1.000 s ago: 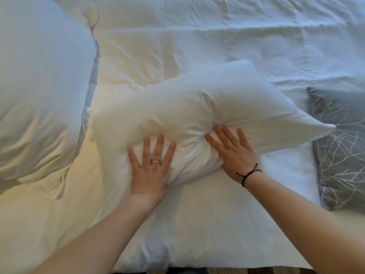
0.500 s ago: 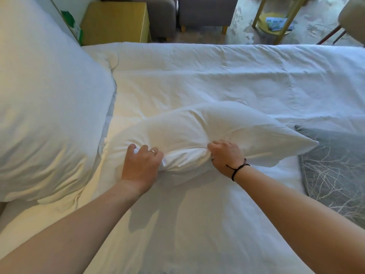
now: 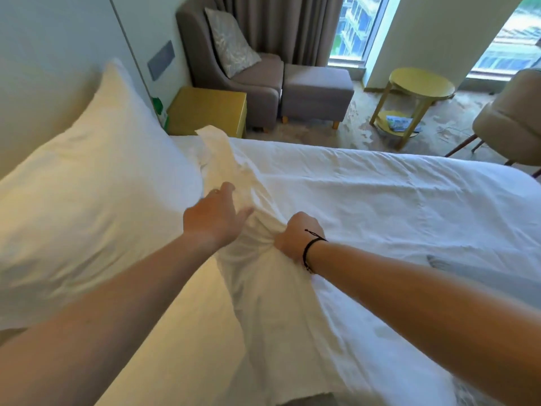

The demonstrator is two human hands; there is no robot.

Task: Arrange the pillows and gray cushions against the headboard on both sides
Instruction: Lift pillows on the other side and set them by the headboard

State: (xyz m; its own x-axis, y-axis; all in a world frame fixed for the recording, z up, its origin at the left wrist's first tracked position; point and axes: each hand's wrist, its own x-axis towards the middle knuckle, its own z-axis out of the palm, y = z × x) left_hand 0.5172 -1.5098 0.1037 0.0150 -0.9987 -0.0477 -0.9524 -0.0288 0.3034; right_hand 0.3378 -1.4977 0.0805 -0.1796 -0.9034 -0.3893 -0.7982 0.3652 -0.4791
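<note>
**A:** What takes up most of the scene?

**B:** The bed [image 3: 395,206], covered in white linen, running from the near edge to the far right. On its left side a big white pillow [image 3: 87,183] stands propped against the wall at the head of the bed.

**A:** And the pillow being handled?

**B:** The second white pillow [image 3: 263,288] is in the middle, lifted on end, just right of the propped one and touching it. One corner points up toward the far side; its lower end hangs down to the near edge.

**A:** Any gray cushions?

**B:** A sliver of gray cushion [image 3: 456,263] shows on the bed at the right, behind the right forearm. Another patterned cushion [image 3: 231,42] leans in the gray armchair [image 3: 234,68] across the room, next to a gray footstool [image 3: 317,86].

**A:** Other furniture?

**B:** A yellow bedside cabinet [image 3: 207,111] at the far left, a round yellow side table [image 3: 421,83] near the window, and part of a beige chair [image 3: 512,118] at the far right.

**A:** The hands?

**B:** The right hand [image 3: 298,238], with a black cord at the wrist, is clenched around a bunch of the lifted pillow's fabric. The left hand [image 3: 213,215] has its fingers stretched out, pressing flat against that pillow's left side.
</note>
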